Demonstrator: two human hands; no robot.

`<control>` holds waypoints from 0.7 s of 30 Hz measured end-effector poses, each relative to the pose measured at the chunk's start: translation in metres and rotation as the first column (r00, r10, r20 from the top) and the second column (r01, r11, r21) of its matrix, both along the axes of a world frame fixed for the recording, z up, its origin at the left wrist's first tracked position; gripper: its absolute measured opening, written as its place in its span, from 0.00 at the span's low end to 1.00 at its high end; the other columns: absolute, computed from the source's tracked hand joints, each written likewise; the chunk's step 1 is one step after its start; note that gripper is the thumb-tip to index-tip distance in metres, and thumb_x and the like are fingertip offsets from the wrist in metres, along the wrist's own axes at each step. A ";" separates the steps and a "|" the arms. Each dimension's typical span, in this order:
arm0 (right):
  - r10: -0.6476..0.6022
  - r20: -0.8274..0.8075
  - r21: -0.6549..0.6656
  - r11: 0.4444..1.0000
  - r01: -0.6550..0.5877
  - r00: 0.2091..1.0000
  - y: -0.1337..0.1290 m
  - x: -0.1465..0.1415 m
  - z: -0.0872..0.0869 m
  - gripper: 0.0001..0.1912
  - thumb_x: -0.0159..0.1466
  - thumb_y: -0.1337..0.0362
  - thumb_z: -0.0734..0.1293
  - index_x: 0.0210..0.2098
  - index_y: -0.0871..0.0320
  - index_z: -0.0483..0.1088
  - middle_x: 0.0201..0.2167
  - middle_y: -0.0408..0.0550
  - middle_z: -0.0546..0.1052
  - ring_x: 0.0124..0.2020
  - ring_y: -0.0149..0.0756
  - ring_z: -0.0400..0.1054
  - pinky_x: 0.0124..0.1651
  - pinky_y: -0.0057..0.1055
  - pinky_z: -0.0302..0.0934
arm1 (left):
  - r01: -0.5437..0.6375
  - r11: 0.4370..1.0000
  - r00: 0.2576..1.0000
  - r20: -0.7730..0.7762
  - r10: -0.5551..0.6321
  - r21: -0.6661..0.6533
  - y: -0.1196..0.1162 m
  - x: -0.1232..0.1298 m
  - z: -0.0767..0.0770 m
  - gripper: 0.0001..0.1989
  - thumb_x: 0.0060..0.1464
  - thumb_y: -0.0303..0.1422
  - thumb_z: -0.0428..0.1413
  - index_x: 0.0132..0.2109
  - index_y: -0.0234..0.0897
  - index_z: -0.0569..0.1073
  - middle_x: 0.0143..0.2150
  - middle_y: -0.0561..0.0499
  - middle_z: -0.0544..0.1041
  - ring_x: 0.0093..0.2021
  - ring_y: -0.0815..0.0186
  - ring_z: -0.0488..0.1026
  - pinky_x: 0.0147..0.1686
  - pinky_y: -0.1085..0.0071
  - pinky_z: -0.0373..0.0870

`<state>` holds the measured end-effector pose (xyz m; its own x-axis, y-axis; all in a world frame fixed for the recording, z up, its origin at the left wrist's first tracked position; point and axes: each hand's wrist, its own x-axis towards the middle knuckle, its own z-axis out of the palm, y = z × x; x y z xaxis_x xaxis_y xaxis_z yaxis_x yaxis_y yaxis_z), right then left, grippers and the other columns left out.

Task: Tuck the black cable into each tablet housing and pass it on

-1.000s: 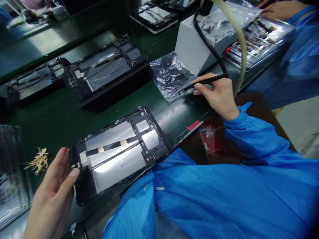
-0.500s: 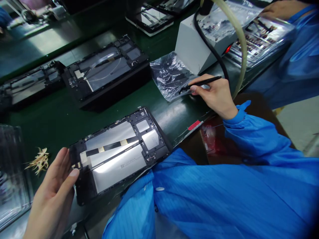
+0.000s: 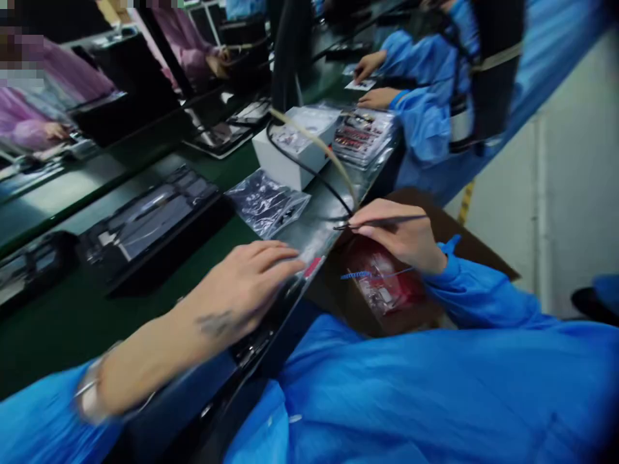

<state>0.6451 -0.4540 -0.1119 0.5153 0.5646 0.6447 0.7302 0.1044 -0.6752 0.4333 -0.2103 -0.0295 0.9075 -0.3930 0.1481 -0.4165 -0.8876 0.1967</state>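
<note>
My left hand [image 3: 244,283] reaches across the bench's front edge, fingers stretched out and nothing visibly held. Beneath it a strip of a dark device [image 3: 251,348] shows, most of it hidden by the hand and forearm. In my right hand [image 3: 399,237], pinched between thumb and fingers, are black tweezers [image 3: 394,220]. Their tip points left, over the bench edge; whether it grips a tiny part I cannot tell. A clear plastic bag [image 3: 265,203] with small dark pieces lies on the bench, left of the tweezers.
A white box [image 3: 285,158] with a hose and a black cable stands behind the bag. Stacked clear trays [image 3: 365,135] sit beyond it. Opened tablets on black stands [image 3: 155,225] line the left. Below the edge, a carton [image 3: 464,248] holds red plastic [image 3: 403,283]. Co-workers' hands [image 3: 380,96] are farther back.
The view has swung up and right. My left hand has left the opened tablet's side and moved right, over the bench edge. My right hand with the tweezers has drawn away from the plastic bag.
</note>
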 end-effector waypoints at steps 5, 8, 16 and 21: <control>-0.432 0.055 0.273 0.874 0.402 0.900 -0.075 0.015 -0.016 0.10 0.54 0.58 0.80 0.36 0.35 0.84 0.34 0.42 0.84 0.39 0.50 0.80 0.48 0.52 0.76 | 0.170 0.911 0.959 -0.149 -0.240 -0.375 -0.083 0.144 -0.035 0.24 0.68 0.23 0.49 0.68 0.30 0.67 0.68 0.38 0.72 0.67 0.58 0.72 0.69 0.57 0.69; -0.514 -0.215 0.489 0.679 0.547 0.831 -0.092 0.041 -0.038 0.07 0.65 0.54 0.73 0.42 0.36 0.82 0.39 0.42 0.81 0.41 0.45 0.79 0.51 0.52 0.75 | -0.138 0.680 0.888 -0.394 -0.237 -0.720 -0.135 0.200 -0.045 0.34 0.67 0.22 0.50 0.76 0.27 0.51 0.76 0.33 0.59 0.74 0.63 0.63 0.70 0.67 0.64; 0.340 -0.722 0.679 0.518 0.521 0.602 -0.096 0.108 -0.073 0.11 0.56 0.60 0.81 0.30 0.48 0.76 0.32 0.41 0.81 0.41 0.37 0.78 0.46 0.32 0.78 | -0.337 0.497 0.795 -0.524 -0.304 -0.799 -0.182 0.229 -0.047 0.31 0.73 0.24 0.40 0.77 0.36 0.42 0.80 0.40 0.49 0.77 0.71 0.55 0.69 0.71 0.60; 0.995 0.096 0.750 -0.098 0.655 0.039 -0.096 0.098 -0.060 0.12 0.60 0.74 0.77 0.33 0.47 0.78 0.31 0.39 0.79 0.38 0.32 0.75 0.42 0.25 0.76 | -0.250 0.430 0.839 -0.416 -0.352 -0.868 -0.130 0.168 -0.038 0.35 0.70 0.29 0.49 0.77 0.38 0.44 0.79 0.38 0.53 0.75 0.60 0.61 0.74 0.56 0.58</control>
<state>0.7433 -0.5505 -0.1719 0.8766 0.4785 0.0507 -0.4126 0.6935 0.5906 0.6016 -0.3404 -0.0676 0.9308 -0.3654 0.0041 -0.0325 -0.0717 0.9969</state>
